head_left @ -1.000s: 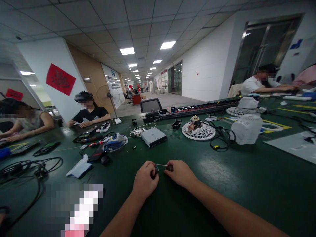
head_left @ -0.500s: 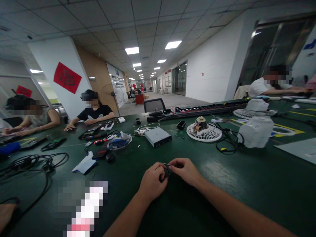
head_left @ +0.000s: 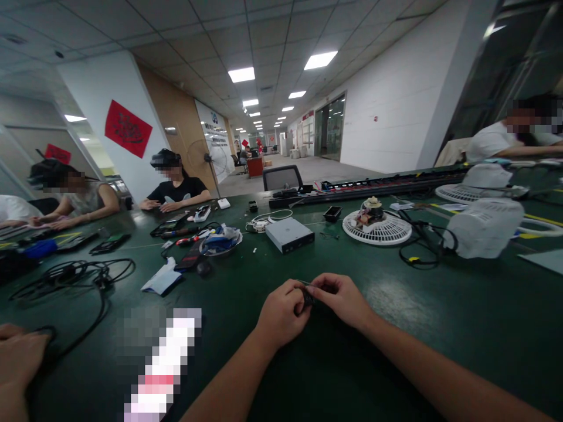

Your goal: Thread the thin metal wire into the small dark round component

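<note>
My left hand (head_left: 280,316) is closed around a small black part (head_left: 309,298), mostly hidden by its fingers. A thin, pale, rod-like piece (head_left: 303,282) lies across the top of that part. Its near end is pinched between thumb and fingers of my right hand (head_left: 343,300). The two hands almost touch, just above the dark green table (head_left: 352,381). Exactly what the black part and the thin piece are is too small to tell. Beyond the hands sits a grey disc drive (head_left: 289,234).
A white fan grille with a motor (head_left: 376,227) and a white plastic housing (head_left: 486,228) stand on the right. To the left lie black cables (head_left: 73,272), a blue-white packet (head_left: 162,280) and a bowl of blue stuff (head_left: 220,241). Another person's hand (head_left: 20,357) rests at lower left.
The view has swung slightly left and down, so everything shifts right and up. My fingers have come a little closer together over the black part. More of the other person's hand shows.
</note>
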Demonstrator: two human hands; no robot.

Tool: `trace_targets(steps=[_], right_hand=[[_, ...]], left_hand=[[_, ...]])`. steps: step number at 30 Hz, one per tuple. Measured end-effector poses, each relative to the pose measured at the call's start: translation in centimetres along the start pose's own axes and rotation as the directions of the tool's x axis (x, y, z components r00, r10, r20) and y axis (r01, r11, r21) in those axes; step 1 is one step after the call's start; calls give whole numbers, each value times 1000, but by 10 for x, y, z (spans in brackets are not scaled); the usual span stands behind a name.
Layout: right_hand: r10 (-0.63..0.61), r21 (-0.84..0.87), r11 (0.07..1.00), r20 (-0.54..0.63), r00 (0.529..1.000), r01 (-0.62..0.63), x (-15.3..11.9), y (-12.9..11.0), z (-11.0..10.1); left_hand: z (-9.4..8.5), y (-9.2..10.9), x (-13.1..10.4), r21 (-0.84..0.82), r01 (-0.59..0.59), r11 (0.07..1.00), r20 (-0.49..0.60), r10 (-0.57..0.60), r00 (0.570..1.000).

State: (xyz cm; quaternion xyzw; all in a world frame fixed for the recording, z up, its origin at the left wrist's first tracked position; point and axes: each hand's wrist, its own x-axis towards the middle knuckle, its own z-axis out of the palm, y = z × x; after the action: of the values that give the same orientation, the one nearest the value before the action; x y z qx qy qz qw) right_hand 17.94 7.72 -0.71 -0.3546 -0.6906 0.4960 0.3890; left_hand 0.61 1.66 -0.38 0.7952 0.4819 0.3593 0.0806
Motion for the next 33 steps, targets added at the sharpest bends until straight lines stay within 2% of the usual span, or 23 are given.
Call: trace_targets(steps=[4, 15, 20, 25, 30, 33], right_hand=[[61, 85, 995, 5, 998, -61, 2, 1, 0], [116, 72, 990, 55, 992, -120, 5, 6, -6], [132, -2, 991, 104, 986, -132, 4, 6, -6], [112, -31, 993, 85, 990, -110, 2, 6, -6], [114, -139, 984, 41, 993, -108, 3, 8, -7], [101, -135, 987, 69, 993, -91, 2, 7, -7]], left_hand=[[0, -1, 0, -20, 10, 1000, -42, -11, 999], [-1, -2, -1, -101, 6, 995, -35, -9, 999], [1, -3, -2, -107, -7, 994, -29, 4, 1000], [2, -4, -2, -148, -33, 988, -36, 28, 999], [0, -1, -1, -147, -73, 986, 6, 75, 997], [0, 1, -1, -130, -94, 987, 7, 96, 995]])
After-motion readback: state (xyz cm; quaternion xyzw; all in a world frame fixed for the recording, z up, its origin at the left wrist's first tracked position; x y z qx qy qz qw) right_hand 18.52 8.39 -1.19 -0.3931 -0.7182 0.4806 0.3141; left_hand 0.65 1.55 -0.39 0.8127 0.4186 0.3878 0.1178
